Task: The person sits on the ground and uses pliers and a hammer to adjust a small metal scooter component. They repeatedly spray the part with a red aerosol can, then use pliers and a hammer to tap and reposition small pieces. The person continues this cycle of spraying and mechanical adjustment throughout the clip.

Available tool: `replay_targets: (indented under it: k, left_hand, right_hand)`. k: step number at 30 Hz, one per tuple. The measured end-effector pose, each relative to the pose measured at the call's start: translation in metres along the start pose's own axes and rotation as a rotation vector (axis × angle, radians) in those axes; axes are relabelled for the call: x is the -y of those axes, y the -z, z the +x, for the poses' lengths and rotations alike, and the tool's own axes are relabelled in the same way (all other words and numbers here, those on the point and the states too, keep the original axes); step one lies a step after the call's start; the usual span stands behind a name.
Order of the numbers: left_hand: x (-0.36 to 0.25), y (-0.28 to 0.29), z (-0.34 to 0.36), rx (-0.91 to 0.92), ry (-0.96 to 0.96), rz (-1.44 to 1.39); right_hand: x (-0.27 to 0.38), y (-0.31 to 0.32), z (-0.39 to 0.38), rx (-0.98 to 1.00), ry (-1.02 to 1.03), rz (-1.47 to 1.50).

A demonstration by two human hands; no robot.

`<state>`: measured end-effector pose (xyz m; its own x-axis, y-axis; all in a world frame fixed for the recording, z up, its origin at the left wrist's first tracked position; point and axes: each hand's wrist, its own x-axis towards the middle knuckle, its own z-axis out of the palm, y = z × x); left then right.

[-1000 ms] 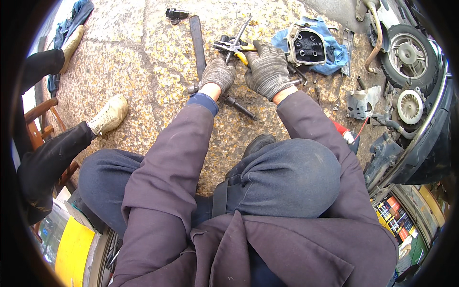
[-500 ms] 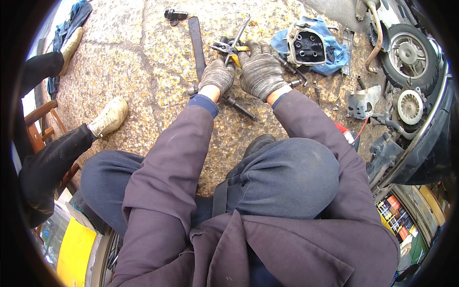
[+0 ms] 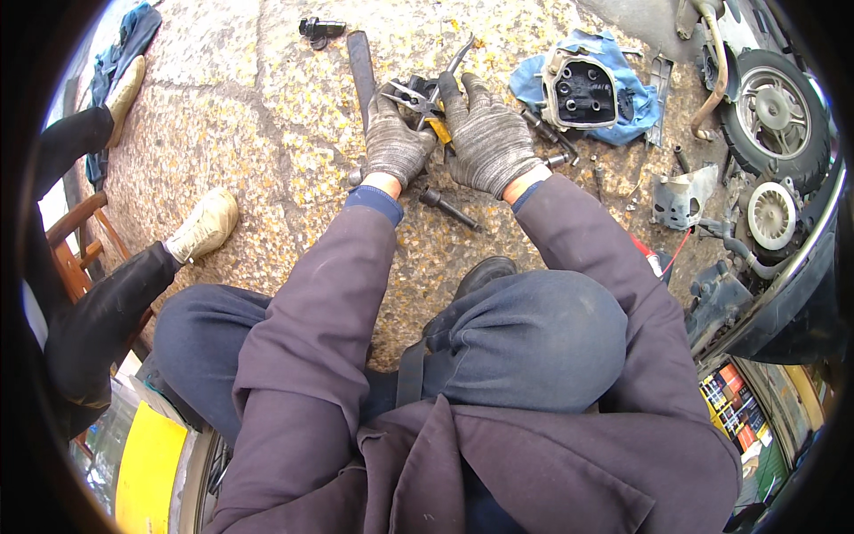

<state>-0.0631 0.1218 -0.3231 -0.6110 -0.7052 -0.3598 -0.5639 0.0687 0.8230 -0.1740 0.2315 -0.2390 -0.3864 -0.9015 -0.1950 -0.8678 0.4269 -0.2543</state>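
Left hand (image 3: 397, 142) and right hand (image 3: 488, 141) wore streaky grey knit gloves (image 3: 498, 158). Silver metal pliers (image 3: 439, 131) showed a yellow grip. Crumpled cloth (image 3: 637, 105) was light blue, rounded metal housing (image 3: 584, 93) pale-rimmed and black inside, stony ground (image 3: 302, 178) speckled tan-yellow.

Matt, ribbed knit on the grey cloth gloves (image 3: 491, 142) here, smooth bare metal showing on the yellow-handled pliers (image 3: 439, 130), rough speckled stone-like ground (image 3: 307, 160), soft crumpled blue cloth rag (image 3: 639, 114), black housing (image 3: 584, 91) with a dull metal rim, and that black rubber tyre (image 3: 744, 148) looking matt
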Motion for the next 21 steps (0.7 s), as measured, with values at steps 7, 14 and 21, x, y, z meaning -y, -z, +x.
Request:
replay_targets:
  k: [7, 14, 21]
  left_hand:
    - [-0.009, 0.002, 0.002, 0.086, 0.049, -0.107]
    - [-0.017, 0.007, 0.001, 0.163, 0.114, -0.083]
    - [-0.028, 0.006, 0.002, 0.121, 0.143, -0.074]
  right_hand:
    - [-0.006, 0.010, 0.010, 0.147, 0.003, 0.048]
    - [-0.014, -0.002, 0.008, 0.046, 0.045, 0.105]
    - [-0.015, 0.011, 0.015, 0.188, 0.027, 0.159]
